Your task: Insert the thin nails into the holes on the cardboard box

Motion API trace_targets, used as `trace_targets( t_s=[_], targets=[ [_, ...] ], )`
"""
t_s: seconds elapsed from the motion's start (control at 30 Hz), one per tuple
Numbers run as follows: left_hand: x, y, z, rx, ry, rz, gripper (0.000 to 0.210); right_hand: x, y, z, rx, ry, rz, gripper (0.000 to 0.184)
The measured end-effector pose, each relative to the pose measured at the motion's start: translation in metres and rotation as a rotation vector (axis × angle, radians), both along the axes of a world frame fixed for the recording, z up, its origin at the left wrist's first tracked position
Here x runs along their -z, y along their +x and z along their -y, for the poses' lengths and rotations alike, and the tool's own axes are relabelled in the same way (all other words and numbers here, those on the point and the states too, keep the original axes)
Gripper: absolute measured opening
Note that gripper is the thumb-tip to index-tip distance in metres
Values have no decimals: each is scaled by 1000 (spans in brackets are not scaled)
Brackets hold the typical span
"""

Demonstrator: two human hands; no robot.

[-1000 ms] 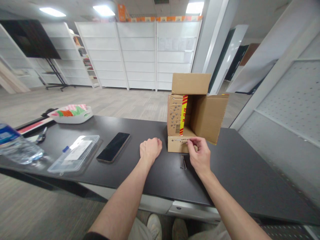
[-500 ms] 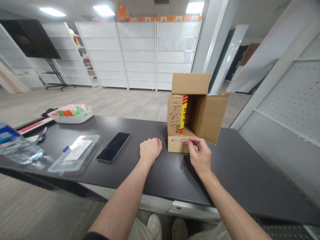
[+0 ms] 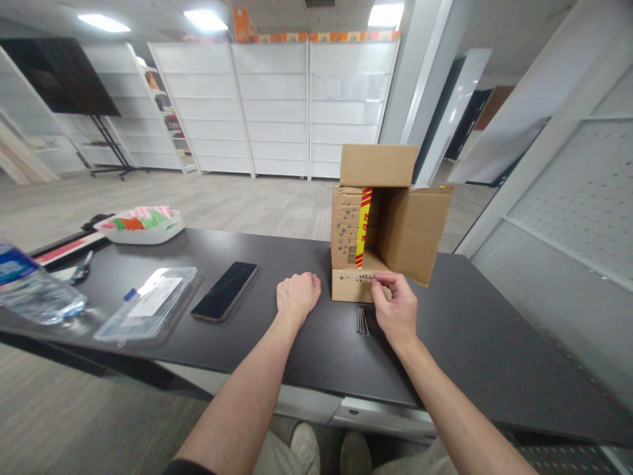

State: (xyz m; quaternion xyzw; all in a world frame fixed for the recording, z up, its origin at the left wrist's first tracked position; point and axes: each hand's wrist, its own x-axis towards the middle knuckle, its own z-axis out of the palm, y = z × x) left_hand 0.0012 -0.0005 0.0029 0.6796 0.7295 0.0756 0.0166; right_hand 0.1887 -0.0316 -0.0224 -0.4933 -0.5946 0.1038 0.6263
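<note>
A cardboard box stands with its side open, flaps spread and yellow-red tape along one edge. Its lower front flap carries a row of small metal heads and dark holes. My right hand is at that flap, thumb and forefinger pinched on what looks like a nail, mostly hidden by the fingers. Several long thin nails lie together on the table just below the flap. My left hand rests on the table as a loose fist, left of the box, with nothing visible in it.
On the dark table, a phone and a clear plastic case lie to the left. Farther left are a water bottle and a white basket with colourful contents. A pegboard panel borders the right side.
My right hand stays at the flap, its pinching fingertips shifted only very slightly. My left hand and the box look the same.
</note>
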Motion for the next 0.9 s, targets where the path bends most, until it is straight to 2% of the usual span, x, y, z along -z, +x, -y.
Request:
trace_targets(
  t_s=[0.9],
  targets=[
    [-1,0,0,-5,-7,9,49,2,2,-2,10,-7,39,4]
  ],
)
